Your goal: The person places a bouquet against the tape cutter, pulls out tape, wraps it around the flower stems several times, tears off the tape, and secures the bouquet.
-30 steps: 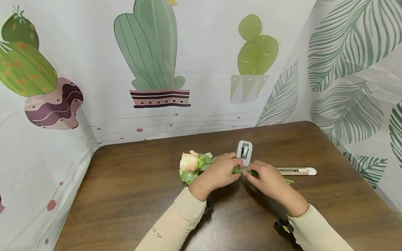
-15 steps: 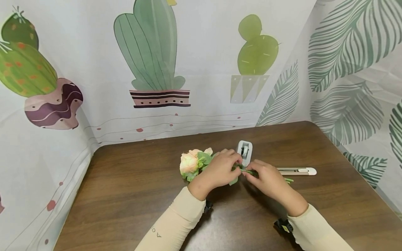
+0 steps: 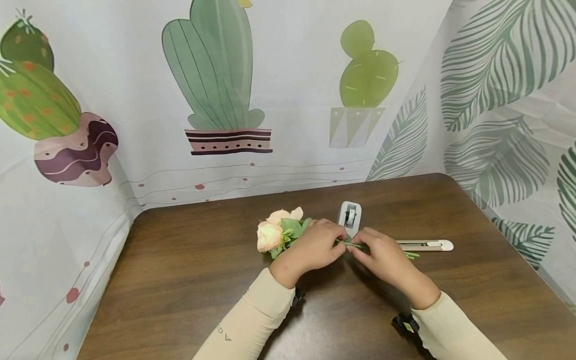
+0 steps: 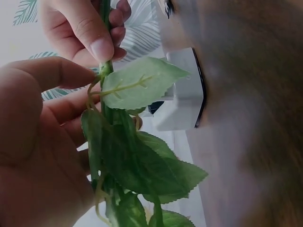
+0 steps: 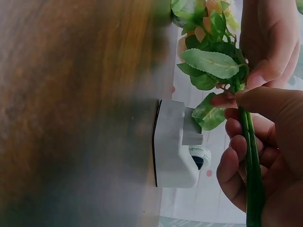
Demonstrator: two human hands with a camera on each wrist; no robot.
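Observation:
A small bunch of peach roses (image 3: 270,236) lies crosswise in both hands above the table, blooms to the left and stems to the right. My left hand (image 3: 316,243) holds the stems just below the leaves (image 4: 142,165), thumb and fingers around them. Close beside it, my right hand (image 3: 382,255) pinches the bare green stems (image 5: 252,165) between thumb and fingers. In the right wrist view the thumbs of the two hands nearly meet on the stems. The cut stem ends (image 3: 411,255) stick out past the right hand.
A grey-white tape dispenser (image 3: 350,218) with a roll in it stands just behind the hands. To the right, partly behind the right hand, lies a utility knife (image 3: 427,245). The brown wooden table (image 3: 180,280) meets a printed cloth backdrop (image 3: 297,100) at its far edge.
The rose heads have turned a little, so more of the blooms show at the back and the lower leaves have swung out of sight. Both hands stay almost in place.

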